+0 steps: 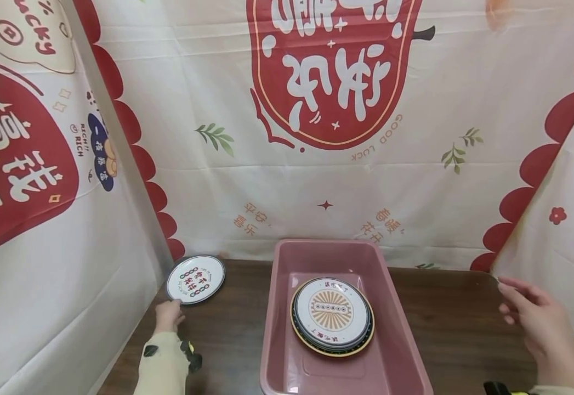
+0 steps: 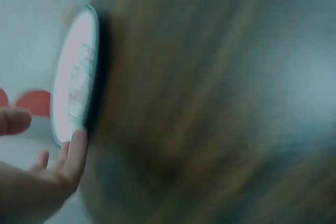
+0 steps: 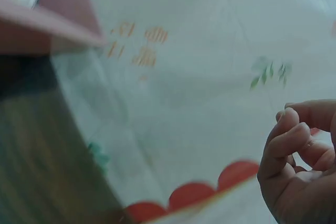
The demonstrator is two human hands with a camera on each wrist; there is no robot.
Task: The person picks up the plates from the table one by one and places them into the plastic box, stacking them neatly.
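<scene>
A white plate (image 1: 195,280) with a dark rim and red and green print is at the far left corner of the brown table. At its near edge is my left hand (image 1: 168,315). In the left wrist view, the extended fingers (image 2: 77,150) reach the plate's rim, while the thumb stays apart from it. A stack of round plates (image 1: 333,312) sits inside a pink plastic bin (image 1: 276,329); the top plate is white with a golden sunburst. My right hand (image 1: 538,323) hovers over the table's right side, fingers loosely bent, holding nothing.
The wooden table (image 1: 227,340) shows on both sides of the bin. White printed cloth (image 1: 291,192) with red scalloped borders hangs at the back, left and right, close to the table's edges. The corner plate lies right beside the left cloth.
</scene>
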